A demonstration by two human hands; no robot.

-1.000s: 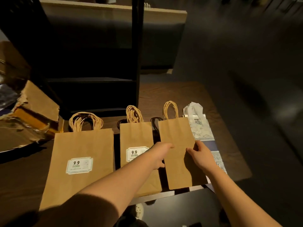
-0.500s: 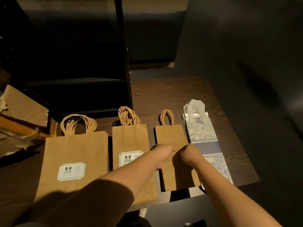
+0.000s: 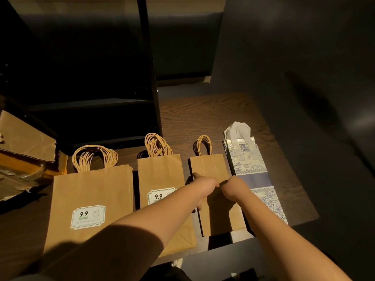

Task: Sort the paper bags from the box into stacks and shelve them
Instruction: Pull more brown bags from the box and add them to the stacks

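The small plain bag stack [image 3: 215,191] lay lengthwise, handles pointing far. The left hand [image 3: 205,184] and right hand [image 3: 231,186] gripped its sides. The two bag stacks left of it [image 3: 89,199] read "9.9"

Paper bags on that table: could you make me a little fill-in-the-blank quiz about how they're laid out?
1. The table holds ____ stacks of bags in a row.
2. Both hands rest on the ____ brown stack.
3. The blue-and-white patterned stack lies at the far ____ of the row.
4. The labels on the large brown stack and the medium brown stack read ____.

Missing words: four; smallest; right; 9.9
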